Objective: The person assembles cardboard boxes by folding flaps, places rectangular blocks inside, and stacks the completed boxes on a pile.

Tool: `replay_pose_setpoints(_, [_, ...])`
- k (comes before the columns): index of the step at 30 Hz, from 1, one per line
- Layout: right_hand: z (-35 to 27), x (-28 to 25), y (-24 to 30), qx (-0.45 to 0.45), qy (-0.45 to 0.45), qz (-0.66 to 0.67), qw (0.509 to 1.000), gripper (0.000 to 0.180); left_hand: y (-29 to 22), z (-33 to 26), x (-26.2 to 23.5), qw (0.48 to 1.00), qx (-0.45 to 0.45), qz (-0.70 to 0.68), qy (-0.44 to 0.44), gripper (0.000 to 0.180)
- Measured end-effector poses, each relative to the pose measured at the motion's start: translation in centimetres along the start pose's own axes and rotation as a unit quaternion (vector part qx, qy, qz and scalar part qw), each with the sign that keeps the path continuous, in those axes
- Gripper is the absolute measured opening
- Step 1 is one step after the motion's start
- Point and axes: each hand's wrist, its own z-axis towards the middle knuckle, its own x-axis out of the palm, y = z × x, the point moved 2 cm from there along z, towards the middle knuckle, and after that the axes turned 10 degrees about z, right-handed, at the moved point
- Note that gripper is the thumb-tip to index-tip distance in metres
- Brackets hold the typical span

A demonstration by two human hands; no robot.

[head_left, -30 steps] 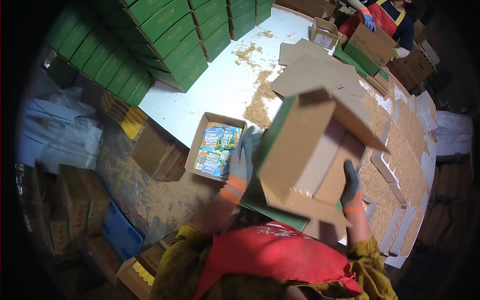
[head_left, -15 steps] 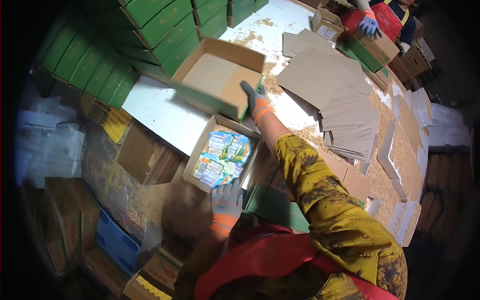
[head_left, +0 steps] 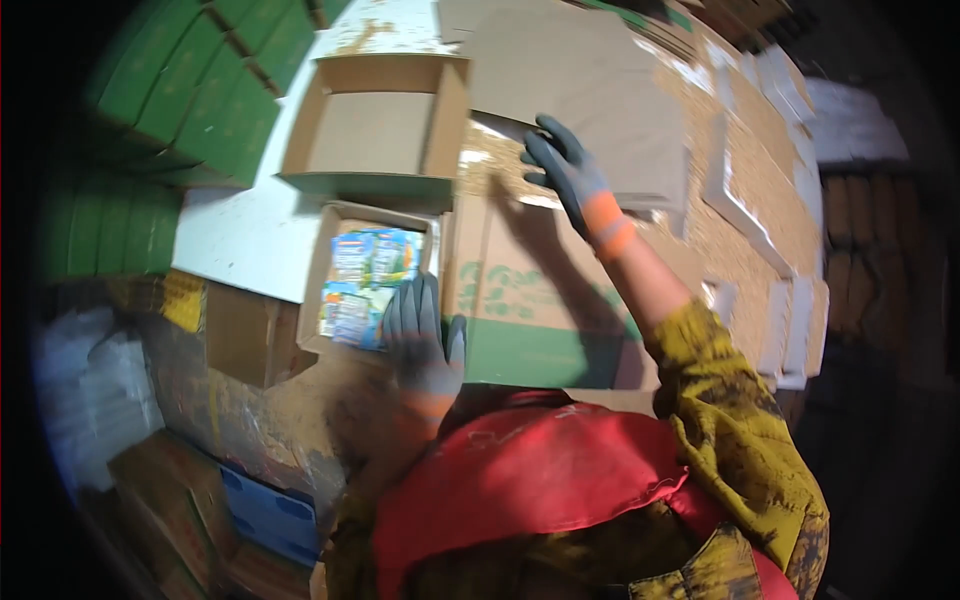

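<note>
While the left hand (head_left: 425, 340) lies spread over the lower right edge of the packet box (head_left: 322, 275), left of centre in the head view, the right hand (head_left: 562, 165) hangs free above centre, fingers loosely bent and nothing in its grip. The left fingers are straight and grasp nothing; whether they touch the packets (head_left: 350, 258) or hover just above them, I cannot tell. Those blue-and-white packets lie inside the box in rough rows.

Just beyond, toward the upper left, sits an open carton (head_left: 375, 130), tan inside with a green near wall, and no contents show in it. A green-and-tan carton (head_left: 535, 345) lies below centre, close to the red apron (head_left: 540, 470); flat cardboard sheets (head_left: 575, 75) spread near the right hand at the top.

The step in hand seems to be arranging the cartons around the filled box, with the open one already set down. As I judge it, the next move calls for both hands to take firm hold of whichever carton is wanted, keeping the packets undisturbed.
</note>
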Motion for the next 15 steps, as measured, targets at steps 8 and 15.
replay_pose_setpoints(8, [-22.2,-26.3,-5.6,0.082,-0.373,-0.155,0.911,0.067,-4.8,1.1,9.9,0.996,-0.063,0.019,0.061,0.083])
replay_pose_setpoints(15, [-22.6,-26.0,-1.1,-0.146,-0.392,0.033,0.908,0.036,-3.5,1.3,7.7,0.977,-0.069,-0.199,0.012,0.075])
